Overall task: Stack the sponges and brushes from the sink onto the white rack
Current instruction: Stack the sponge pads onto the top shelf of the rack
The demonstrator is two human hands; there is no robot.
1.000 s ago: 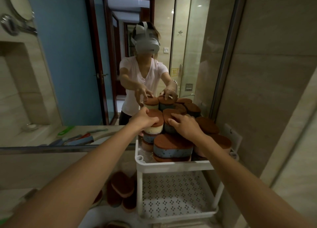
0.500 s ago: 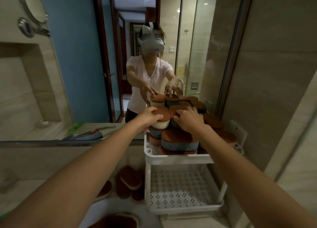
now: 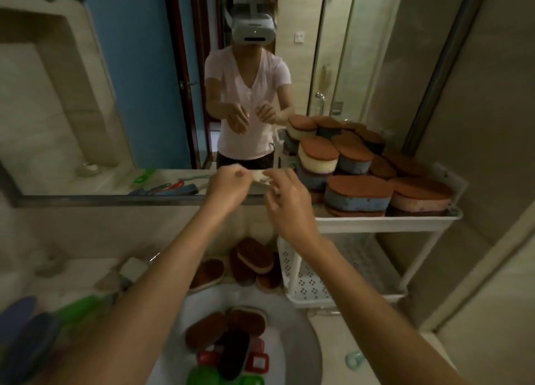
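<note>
Left hand [image 3: 230, 186] and right hand [image 3: 289, 205] hung loosely curled by the mirror [image 3: 130, 80], nothing in them far as I could tell. Leftover sponges [image 3: 246, 321] sat in the sink [image 3: 301, 344] straight below, between the forearms, mostly lengthwise away from the body. The rack [image 3: 388, 225] was off right, nearer the right hand.

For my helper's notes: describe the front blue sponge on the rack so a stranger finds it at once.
Find the white rack beside the sink. On its top shelf, at the front rail, lies the blue sponge: brown top, blue side; its right neighbour has a pale pink one.
</note>
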